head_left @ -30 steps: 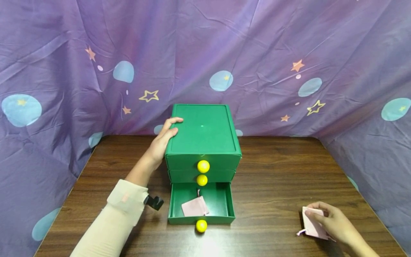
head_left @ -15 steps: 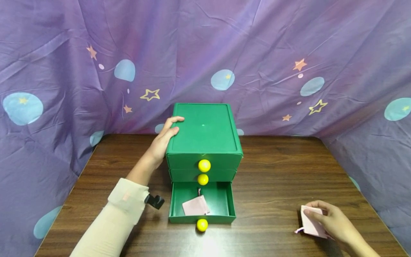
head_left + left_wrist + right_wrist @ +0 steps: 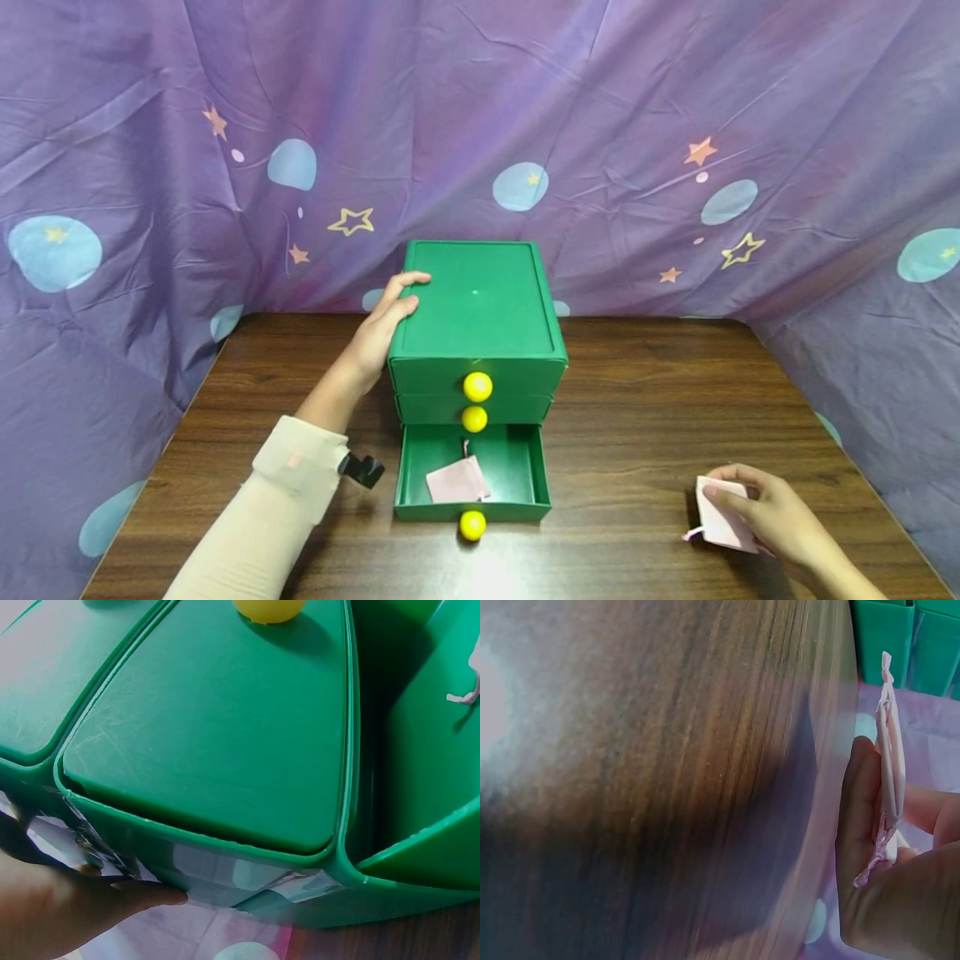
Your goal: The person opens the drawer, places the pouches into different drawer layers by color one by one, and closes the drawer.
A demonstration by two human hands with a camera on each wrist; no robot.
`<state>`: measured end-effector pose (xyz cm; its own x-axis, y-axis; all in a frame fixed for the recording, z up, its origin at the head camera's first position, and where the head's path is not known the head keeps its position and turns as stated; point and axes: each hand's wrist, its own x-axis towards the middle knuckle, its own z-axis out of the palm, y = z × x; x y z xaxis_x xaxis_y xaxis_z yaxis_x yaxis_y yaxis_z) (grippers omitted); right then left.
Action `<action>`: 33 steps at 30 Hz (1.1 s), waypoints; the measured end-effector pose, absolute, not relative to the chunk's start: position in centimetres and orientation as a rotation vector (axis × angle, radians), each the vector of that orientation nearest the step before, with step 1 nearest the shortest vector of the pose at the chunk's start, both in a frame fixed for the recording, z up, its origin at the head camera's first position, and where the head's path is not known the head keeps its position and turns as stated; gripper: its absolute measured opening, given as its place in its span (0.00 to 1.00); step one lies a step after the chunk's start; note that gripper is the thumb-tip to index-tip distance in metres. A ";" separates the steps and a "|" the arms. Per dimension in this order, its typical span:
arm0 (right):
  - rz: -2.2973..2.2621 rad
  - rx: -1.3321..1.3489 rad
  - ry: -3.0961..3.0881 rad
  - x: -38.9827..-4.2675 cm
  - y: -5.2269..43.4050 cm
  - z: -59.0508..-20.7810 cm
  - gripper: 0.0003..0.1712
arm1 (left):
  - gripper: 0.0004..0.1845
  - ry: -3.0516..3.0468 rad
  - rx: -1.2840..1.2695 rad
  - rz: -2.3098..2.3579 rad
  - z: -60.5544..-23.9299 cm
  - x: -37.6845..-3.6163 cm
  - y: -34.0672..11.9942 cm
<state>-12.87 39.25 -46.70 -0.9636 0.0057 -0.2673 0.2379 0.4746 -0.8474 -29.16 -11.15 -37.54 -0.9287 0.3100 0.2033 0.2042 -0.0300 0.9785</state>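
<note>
My left hand [image 3: 378, 333] rests against the upper left side of a green drawer cabinet [image 3: 476, 304], two fingertips over its top edge. In the left wrist view, one finger [image 3: 154, 896] lies along the cabinet's side. The lowest drawer [image 3: 513, 467] is pulled out, and a pink drawstring pouch [image 3: 457, 482] lies inside it. At the right, my right hand [image 3: 780, 517] pinches a second pink pouch [image 3: 723, 517] between thumb and fingers, low over the table. The right wrist view shows this pouch [image 3: 891, 761] edge-on, its cord hanging out.
Yellow ball knobs [image 3: 477, 387] sit on the drawer fronts; the two upper drawers are pushed in. The brown wooden table [image 3: 622, 450] lies between the cabinet and the right hand. A purple patterned cloth [image 3: 622, 125] hangs behind and at the sides.
My right hand has moved slightly left and away from me with the pouch. The left hand stays on the cabinet; the drawer is unchanged.
</note>
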 end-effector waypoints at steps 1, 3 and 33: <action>-1.493 0.207 2.493 -12.9 39.2 -46.7 0.14 | 0.24 2.133 0.569 2.128 -37.5 -29.2 -11.1; -1.509 0.209 2.486 -12.8 39.1 -46.7 0.12 | 0.24 2.135 0.569 2.127 -37.5 -29.2 -11.1; -1.531 0.157 2.409 -13.1 37.3 -45.6 0.16 | 0.24 2.136 0.576 2.126 -37.6 -29.2 -11.2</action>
<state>-13.08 37.30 -45.58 -0.9543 -0.0584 -0.2930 0.2405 0.4317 -0.8694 -29.18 -11.18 -37.60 -0.9270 0.3118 0.2086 0.2099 -0.0296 0.9773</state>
